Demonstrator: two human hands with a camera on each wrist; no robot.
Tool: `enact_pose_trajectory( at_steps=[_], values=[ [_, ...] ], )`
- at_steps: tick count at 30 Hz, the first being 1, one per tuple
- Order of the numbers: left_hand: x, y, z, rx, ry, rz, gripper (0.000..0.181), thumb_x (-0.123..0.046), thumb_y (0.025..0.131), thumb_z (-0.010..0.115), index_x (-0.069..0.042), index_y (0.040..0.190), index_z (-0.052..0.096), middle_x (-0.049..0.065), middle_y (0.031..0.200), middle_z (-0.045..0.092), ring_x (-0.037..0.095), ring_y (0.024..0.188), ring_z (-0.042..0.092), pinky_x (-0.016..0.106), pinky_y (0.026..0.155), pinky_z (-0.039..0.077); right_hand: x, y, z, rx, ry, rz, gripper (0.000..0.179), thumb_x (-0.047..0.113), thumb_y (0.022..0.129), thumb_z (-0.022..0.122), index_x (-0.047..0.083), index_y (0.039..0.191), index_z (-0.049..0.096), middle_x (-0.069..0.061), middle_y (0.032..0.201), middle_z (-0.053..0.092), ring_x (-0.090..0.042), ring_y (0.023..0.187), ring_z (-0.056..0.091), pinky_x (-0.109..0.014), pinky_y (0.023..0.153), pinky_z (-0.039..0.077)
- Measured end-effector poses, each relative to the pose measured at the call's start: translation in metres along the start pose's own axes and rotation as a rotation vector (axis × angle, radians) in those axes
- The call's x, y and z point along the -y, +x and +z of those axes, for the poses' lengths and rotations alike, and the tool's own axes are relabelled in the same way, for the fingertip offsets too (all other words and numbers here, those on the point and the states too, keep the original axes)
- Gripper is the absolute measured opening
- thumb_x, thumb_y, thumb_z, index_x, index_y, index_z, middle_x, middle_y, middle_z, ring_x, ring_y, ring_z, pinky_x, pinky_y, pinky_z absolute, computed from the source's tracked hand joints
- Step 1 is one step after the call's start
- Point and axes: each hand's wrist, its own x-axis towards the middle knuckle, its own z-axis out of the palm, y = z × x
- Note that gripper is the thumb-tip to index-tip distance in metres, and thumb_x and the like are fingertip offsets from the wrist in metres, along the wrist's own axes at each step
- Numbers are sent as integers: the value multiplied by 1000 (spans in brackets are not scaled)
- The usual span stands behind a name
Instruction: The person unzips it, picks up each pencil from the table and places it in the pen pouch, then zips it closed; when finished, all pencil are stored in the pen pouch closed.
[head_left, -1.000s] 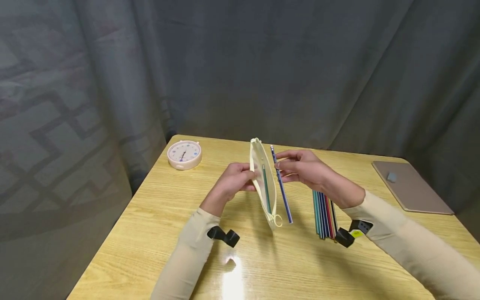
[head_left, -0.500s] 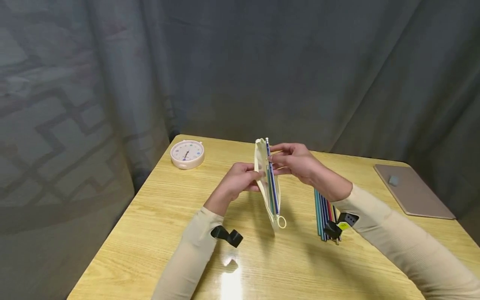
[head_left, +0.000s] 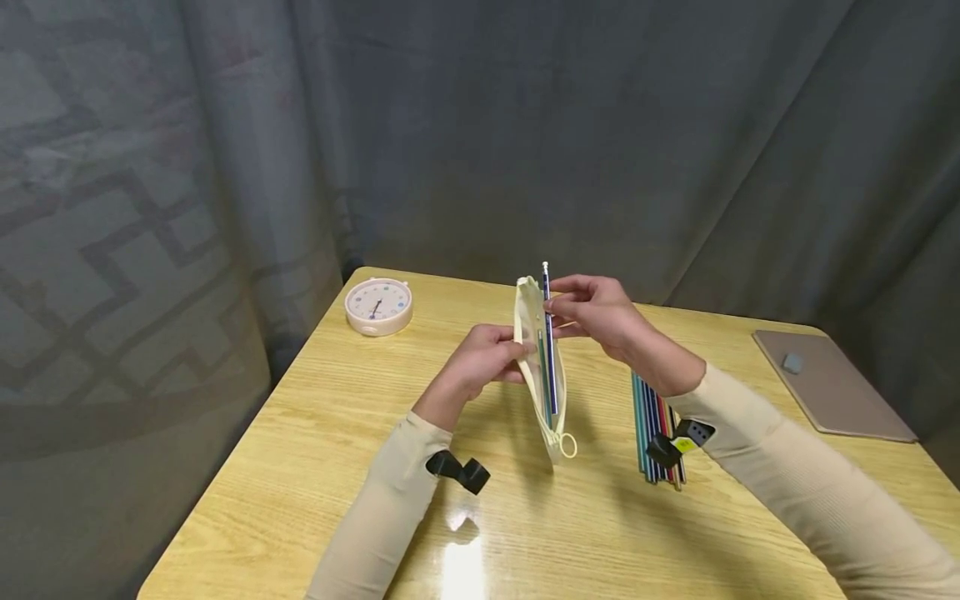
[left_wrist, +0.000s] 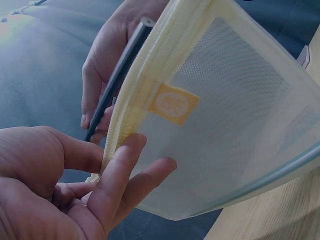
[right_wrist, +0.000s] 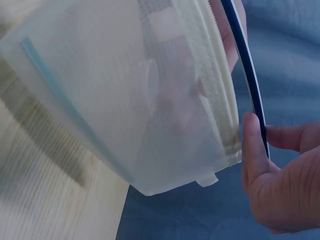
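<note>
My left hand (head_left: 480,360) pinches the edge of a pale yellow zippered mesh pouch (left_wrist: 235,100), which stands on its side with its zip mouth spread. Inside lies a teal pencil (right_wrist: 65,95), visible through the mesh. Between thumb and fingers, my right hand (head_left: 600,312) pinches a dark blue pencil (right_wrist: 248,70) near its white-tipped upper end. In the head view that pencil lines up with the pouch mouth; both wrist views show it just outside the zip edge. Several coloured pencils (head_left: 647,433) lie side by side on the table, partly covered by my right wrist.
A pink round clock (head_left: 378,307) sits at the table's back left. On the right lies a flat pinkish-brown board (head_left: 840,383) with a small grey-blue block (head_left: 792,362) on it. Grey curtains (head_left: 525,142) hang behind the wooden table (head_left: 300,467).
My right hand has carried the blue pencil left from beside the pouch to its mouth, then slightly up. The left hand keeps its grip on the pouch.
</note>
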Motion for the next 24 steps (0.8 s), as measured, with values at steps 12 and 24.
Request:
enact_pose_trajectory(
  at_steps=[12,24],
  values=[
    [-1,1,1,-2,-5,-7,31,-2,102,58,14,128,64,29,109,73,16,78,70,28,74,66,1,-5,6,-11,-67,-44,40,-1,101,62,-11,139,53,-15,105,63,-11,79,70,-31,77,67],
    [-3,1,4,4,15,10,31,-2,102,56,14,127,64,27,108,73,14,76,68,29,75,66,-1,-13,5,-36,-116,-77,42,-1,99,66,-11,138,54,-19,107,66,-11,75,68,-33,76,67]
  ],
)
